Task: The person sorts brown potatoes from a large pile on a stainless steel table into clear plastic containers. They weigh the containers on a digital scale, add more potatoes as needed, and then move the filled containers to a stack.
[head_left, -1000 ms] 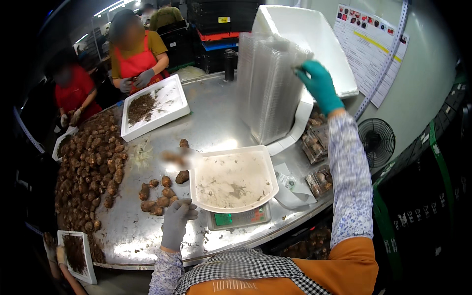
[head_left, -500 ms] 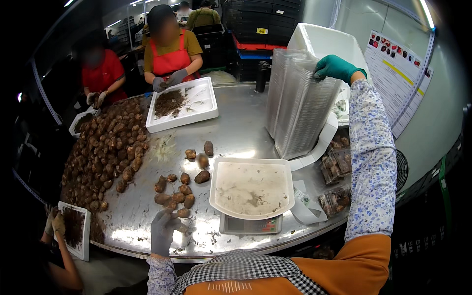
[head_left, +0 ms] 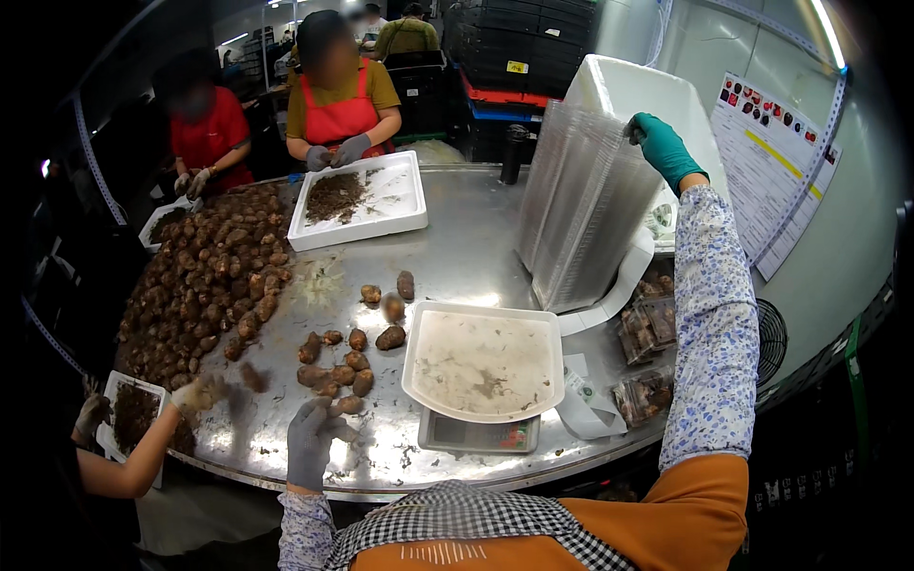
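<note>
My left hand (head_left: 310,445), in a grey glove, rests low over the steel table with thumb and fingers apart, holding nothing. Just beyond its fingertips lie several loose brown taro corms (head_left: 342,375). To the right, a shallow white plastic tray (head_left: 484,364) sits on a weighing scale (head_left: 476,434). Past it rises a tall, leaning stack of clear plastic containers (head_left: 586,209). High at the stack's upper right edge, my right hand (head_left: 662,147), in a green glove, has its fingers curled on a container rim; the fingertips are partly hidden.
A big heap of taro (head_left: 205,276) covers the table's left side. Co-workers handle pieces over white foam trays (head_left: 381,224). Filled clear packs (head_left: 647,324) and a white label strip (head_left: 586,404) lie at right. Behind the stack stands a white foam box (head_left: 657,86).
My right hand has shifted slightly right along the stack's top, its fingers now at the edge. At lower left, a co-worker's gloved hand has swung toward the heap; a blurred piece is beside it.
</note>
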`<state>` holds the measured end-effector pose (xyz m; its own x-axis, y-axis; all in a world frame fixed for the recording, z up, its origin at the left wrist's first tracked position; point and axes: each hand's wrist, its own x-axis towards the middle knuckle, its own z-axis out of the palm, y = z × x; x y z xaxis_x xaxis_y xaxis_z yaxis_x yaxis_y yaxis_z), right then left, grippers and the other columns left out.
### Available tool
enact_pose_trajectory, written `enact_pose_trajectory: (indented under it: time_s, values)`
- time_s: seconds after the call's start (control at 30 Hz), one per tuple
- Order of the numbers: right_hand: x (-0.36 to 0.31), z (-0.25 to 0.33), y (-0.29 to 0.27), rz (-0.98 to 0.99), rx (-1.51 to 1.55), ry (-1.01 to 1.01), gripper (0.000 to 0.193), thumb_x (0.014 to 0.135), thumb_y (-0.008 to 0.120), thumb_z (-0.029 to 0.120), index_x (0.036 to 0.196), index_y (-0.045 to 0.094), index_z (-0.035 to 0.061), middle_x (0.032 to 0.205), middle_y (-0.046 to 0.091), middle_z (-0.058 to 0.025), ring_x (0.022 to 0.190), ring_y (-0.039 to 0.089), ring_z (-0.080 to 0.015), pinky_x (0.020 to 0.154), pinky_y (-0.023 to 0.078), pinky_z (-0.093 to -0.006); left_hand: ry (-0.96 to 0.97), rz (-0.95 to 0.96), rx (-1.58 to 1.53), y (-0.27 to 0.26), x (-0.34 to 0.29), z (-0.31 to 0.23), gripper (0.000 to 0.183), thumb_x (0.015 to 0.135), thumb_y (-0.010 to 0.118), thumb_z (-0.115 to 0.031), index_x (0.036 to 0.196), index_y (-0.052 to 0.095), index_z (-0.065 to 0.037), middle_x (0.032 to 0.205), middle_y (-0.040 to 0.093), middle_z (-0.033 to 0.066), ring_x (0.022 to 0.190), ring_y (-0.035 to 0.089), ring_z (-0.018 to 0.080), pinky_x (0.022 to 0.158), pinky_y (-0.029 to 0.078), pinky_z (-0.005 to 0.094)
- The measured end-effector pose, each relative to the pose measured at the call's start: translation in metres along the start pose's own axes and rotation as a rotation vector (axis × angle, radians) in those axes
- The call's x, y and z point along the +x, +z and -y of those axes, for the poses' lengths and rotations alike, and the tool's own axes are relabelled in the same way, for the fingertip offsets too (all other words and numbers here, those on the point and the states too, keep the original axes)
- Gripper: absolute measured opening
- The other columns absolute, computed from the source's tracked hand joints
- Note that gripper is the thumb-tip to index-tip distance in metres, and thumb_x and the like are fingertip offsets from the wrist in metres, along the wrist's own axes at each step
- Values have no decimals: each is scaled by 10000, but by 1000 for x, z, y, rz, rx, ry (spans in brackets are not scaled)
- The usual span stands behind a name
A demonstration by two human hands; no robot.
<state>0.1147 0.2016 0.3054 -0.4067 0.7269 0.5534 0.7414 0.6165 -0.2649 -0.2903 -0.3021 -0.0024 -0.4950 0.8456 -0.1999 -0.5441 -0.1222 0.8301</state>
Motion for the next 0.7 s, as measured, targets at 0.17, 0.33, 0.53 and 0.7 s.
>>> enact_pose_trajectory:
  time_s: [0.17, 0.33, 0.53, 0.7]
  values:
    - [7, -17, -6, 3, 72, -37, 200, 847, 510, 5, 931, 686, 46, 958, 674, -94, 875, 643, -206, 834, 489, -320, 26, -28, -15, -16, 6, 9, 291, 971, 531, -145, 1182, 542, 56, 944, 666, 155, 768, 667, 224, 661, 567, 329]
    - [-2, 9, -20, -454, 351, 50, 162, 908, 553, 77, 970, 703, 71, 967, 691, -86, 893, 656, -205, 829, 494, -304, 27, -10, 10, -3, 3, 8, 311, 977, 529, -169, 1190, 538, 58, 930, 645, 121, 758, 649, 194, 662, 562, 316]
    - [-98, 126, 32, -468, -5, -444, 110, 903, 601, 63, 992, 665, 57, 924, 696, -119, 863, 677, -272, 713, 534, -331, 27, -8, 174, 2, -8, 4, 216, 988, 507, -179, 1077, 574, 6, 867, 590, 56, 726, 614, 146, 681, 536, 283]
    - [-246, 171, 99, -28, -163, -583, 181, 819, 613, 17, 991, 612, 74, 804, 609, -110, 735, 634, -283, 597, 507, -364, -67, 40, -20, -18, 3, 19, 281, 986, 524, -165, 1188, 547, 30, 971, 645, 108, 805, 658, 205, 732, 565, 343]
